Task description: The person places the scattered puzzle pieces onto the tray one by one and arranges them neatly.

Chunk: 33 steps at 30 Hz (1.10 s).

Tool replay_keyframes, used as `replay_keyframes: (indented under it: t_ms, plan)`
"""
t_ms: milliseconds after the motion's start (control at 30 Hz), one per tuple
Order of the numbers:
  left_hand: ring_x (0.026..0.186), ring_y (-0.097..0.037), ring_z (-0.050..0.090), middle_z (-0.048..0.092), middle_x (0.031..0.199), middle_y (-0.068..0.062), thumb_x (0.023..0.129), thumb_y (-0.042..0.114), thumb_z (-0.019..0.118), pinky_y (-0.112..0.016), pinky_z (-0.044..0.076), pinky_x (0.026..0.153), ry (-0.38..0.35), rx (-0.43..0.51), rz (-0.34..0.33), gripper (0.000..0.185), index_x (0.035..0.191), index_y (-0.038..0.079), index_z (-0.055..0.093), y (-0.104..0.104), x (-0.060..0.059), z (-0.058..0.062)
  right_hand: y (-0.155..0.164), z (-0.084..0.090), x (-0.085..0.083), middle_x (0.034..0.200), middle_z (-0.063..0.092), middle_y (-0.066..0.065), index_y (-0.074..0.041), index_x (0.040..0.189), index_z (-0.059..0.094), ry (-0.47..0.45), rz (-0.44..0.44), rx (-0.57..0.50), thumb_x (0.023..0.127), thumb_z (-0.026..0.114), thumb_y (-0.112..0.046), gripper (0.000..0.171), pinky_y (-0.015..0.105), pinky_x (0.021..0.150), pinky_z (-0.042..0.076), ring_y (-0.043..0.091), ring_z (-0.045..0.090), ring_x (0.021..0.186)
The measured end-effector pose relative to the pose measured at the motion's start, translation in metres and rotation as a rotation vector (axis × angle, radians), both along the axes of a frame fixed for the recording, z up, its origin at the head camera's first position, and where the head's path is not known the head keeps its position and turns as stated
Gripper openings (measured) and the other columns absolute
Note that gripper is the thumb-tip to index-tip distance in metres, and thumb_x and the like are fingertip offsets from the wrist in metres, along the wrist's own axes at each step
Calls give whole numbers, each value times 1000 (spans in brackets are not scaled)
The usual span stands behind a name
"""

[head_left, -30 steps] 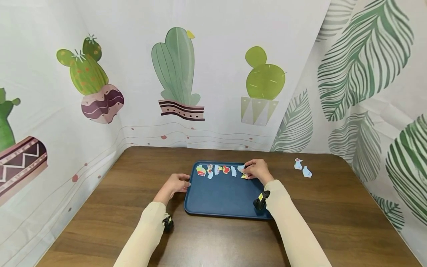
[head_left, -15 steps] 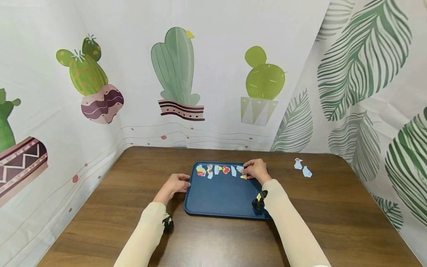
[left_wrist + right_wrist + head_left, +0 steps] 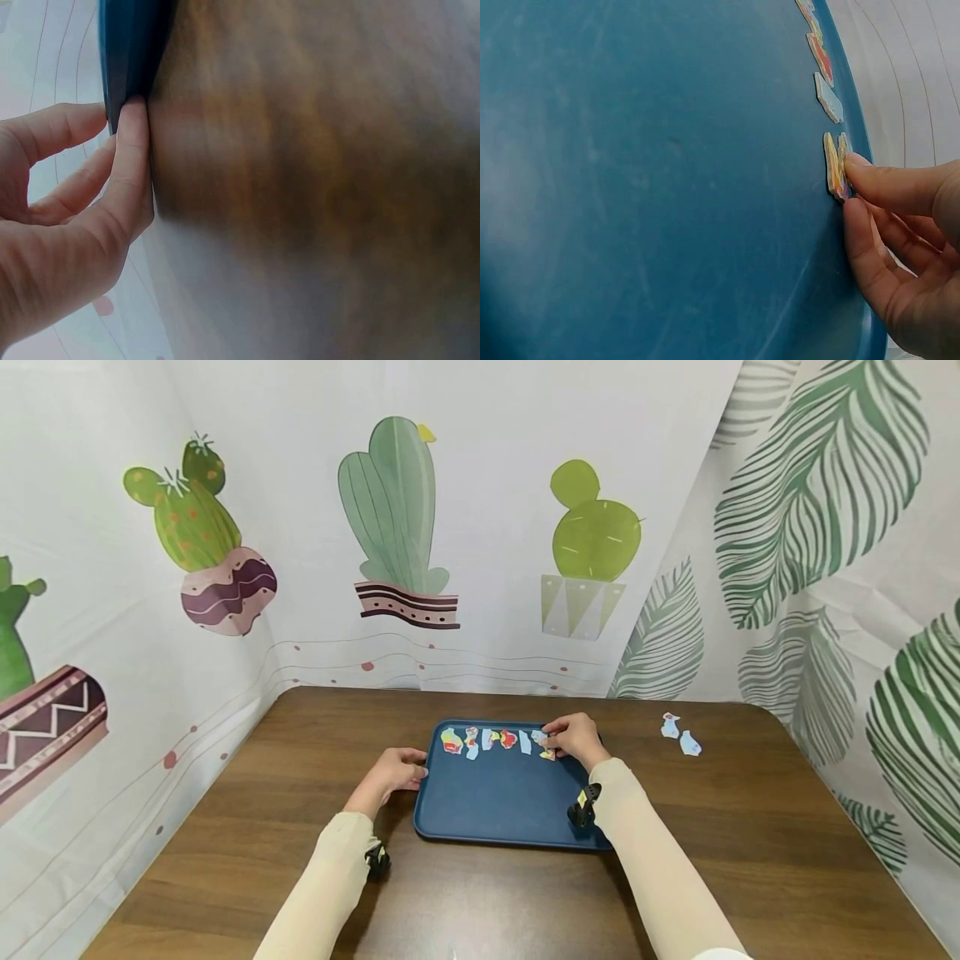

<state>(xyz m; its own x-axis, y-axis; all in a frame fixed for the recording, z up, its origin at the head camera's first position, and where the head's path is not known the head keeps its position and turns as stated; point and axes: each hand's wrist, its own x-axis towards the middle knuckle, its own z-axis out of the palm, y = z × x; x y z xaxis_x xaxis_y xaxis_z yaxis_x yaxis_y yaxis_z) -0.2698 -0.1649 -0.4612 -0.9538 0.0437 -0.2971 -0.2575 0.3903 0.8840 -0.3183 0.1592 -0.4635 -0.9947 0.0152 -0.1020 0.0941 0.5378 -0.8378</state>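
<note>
Puzzle piece (image 3: 835, 165) colourful, flat, no readable writing; right hand (image 3: 576, 737) pinches it at tray (image 3: 495, 802) 1 o'clock. Left hand (image 3: 396, 771) grips tray rim at 9 o'clock.

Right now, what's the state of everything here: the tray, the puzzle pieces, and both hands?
Blue tray: flat on the wooden table, mostly bare.
Row of puzzle pieces: lying along the tray's far edge.
Two loose pieces: on the table, right of the tray.
Left hand: holding the tray's left rim.
Right hand: fingertips on the rightmost piece.
</note>
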Motion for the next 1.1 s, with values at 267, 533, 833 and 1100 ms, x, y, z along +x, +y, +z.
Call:
replay_keyframes:
  t_ms: [267,533,833,1100]
  plan:
    - [75,-20,64,64,91,-19,86,-8,61,-36,59,73,20,10,-6,38,123,-12,56,0,1,-1,2,0,-1,84,67,11,1,102,73,18,38,-12,80,76,-3,22,28,58,57,15,62,64]
    - [75,-20,64,65,93,-19,85,-10,60,-36,59,73,16,25,-3,38,123,-12,56,0,1,-1,13,3,-2,92,68,15,5,109,68,21,107,-102,85,71,-3,26,32,64,59,19,65,76]
    - [76,-21,64,65,93,-19,85,-9,61,-37,59,73,21,28,-9,38,123,-13,56,-1,-1,0,48,11,-1,109,65,26,14,122,57,109,124,-217,89,66,-2,38,41,80,57,41,63,100]
    - [78,-21,64,65,97,-20,86,-8,61,-36,59,74,1,25,5,38,124,-10,57,-1,-1,-1,96,10,7,117,61,29,13,124,56,160,56,-197,89,67,-6,41,29,81,56,18,67,91]
